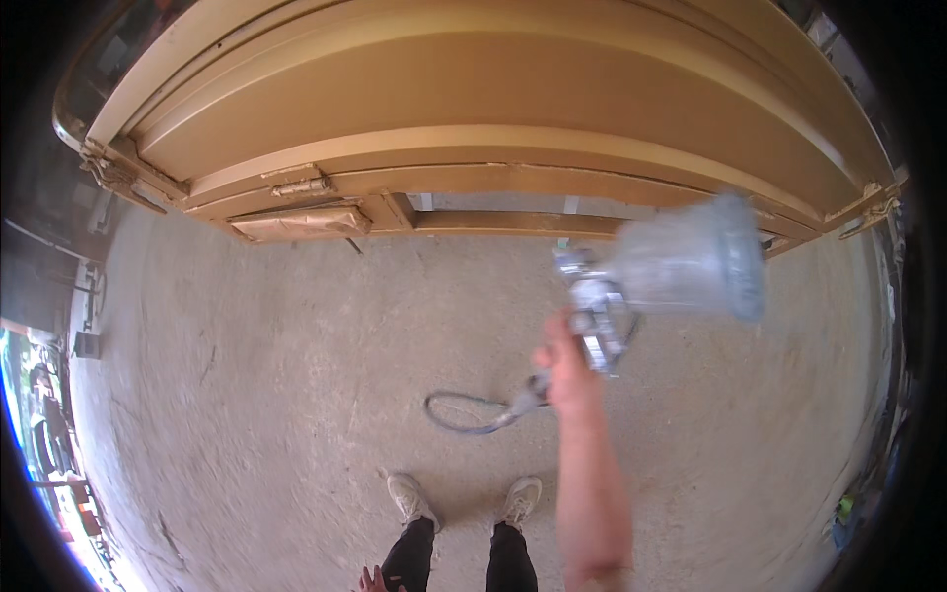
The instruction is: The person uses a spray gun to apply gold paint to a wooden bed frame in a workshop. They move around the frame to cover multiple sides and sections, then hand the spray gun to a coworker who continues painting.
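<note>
My right hand [568, 367] is wrapped round the handle of a silvery spray gun [598, 314], in front of me and to the right. A large translucent cup [686, 259] on the gun is tilted over to the right and smeared by motion. From the handle a thin hose [464, 414] hangs in a loop. Beyond the gun stands a wide gold-brown metal panel [493, 94], like a truck's tailgate; the cup overlaps its lower right edge in the view. My left hand [371, 580] shows only its fingers at the lower edge, apart, with nothing seen in them.
Grey concrete floor [296, 345] spreads between my shoes [409, 496] and the panel. A brown-wrapped flat piece [301, 224] sits under the panel's left part, near a hinge [301, 185]. Latches [118, 176] stick out at its corners. Parked motorbikes [44, 424] show far left.
</note>
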A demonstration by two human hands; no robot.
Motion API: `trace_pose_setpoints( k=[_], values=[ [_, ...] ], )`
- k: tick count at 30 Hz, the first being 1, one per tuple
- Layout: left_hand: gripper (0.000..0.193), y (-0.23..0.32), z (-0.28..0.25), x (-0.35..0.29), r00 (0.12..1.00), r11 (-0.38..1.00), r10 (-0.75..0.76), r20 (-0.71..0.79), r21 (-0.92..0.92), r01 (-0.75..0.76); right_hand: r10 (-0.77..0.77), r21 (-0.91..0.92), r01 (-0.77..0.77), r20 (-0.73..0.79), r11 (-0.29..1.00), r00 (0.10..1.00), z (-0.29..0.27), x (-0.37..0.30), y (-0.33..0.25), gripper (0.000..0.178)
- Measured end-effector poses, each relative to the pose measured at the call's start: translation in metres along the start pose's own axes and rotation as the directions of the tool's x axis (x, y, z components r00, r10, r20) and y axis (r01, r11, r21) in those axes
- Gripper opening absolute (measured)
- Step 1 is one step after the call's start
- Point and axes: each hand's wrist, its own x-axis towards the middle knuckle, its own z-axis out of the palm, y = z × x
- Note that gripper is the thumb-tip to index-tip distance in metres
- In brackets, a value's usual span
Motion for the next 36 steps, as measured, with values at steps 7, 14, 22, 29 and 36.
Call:
trace_pose_setpoints(
  k=[7,14,22,29,36],
  values=[
    [0.083,0.001,-0.001,0.0,1.0,1.0,0.002,-0.002,0.02,-0.002,0.04,-0.005,-0.04,0.269,0.999,0.962,0.007,-0.018,0.026,0.015],
    [0.081,0.003,-0.007,-0.002,1.0,1.0,0.013,0.009,-0.007,-0.013,-0.244,0.264,0.418,-0.506,0.869,0.827,-0.087,0.002,-0.045,0.02],
    [0.082,0.008,-0.026,0.001,0.999,1.0,-0.002,0.044,-0.005,0.002,0.087,0.225,-0.136,0.212,0.965,0.973,0.034,-0.01,0.016,0.02],
    [0.081,-0.017,-0.006,0.013,1.0,0.999,0.021,0.006,-0.026,-0.02,0.096,-0.274,0.02,0.404,0.961,0.91,0.059,-0.067,0.054,0.03],
    [0.078,-0.01,-0.017,0.012,0.999,0.999,0.041,0.001,-0.025,-0.041,-0.23,-0.176,0.16,-0.517,0.971,0.825,-0.071,-0.018,0.048,0.027]
  ],
)
